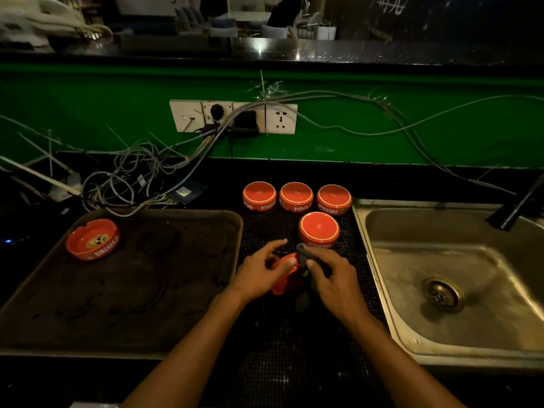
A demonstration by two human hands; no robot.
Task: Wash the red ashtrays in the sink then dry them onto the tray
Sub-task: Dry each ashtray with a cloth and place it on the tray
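While the left hand (259,270) grips a red ashtray (287,278) by its rim, thumb on the upper edge, the right hand (331,278) pinches a dark cloth (306,254) against it; the ashtray is tilted on edge above the black mesh mat (297,343) between tray and sink, and both hands cover most of it, so only a red sliver shows. Four more red ashtrays sit upside down on the mat: three in a row at the back (259,196) (296,197) (334,199) and one in front of them (319,229), just beyond the fingers. Their rims carry white lettering (partly readable, inverted). One ashtray stands upright (93,239) at the far left corner of the dark tray (164,337), with white lettering on its side and a small emblem in the bowl. To the right lies the steel sink (418,331), its drain open; the black tap (518,206) is cut off by the frame edge. Behind the bench (217,175), a tangle of grey cables (138,178) runs up to a socket strip (232,116) on the green wall (88,113). The dim background above is blurred.
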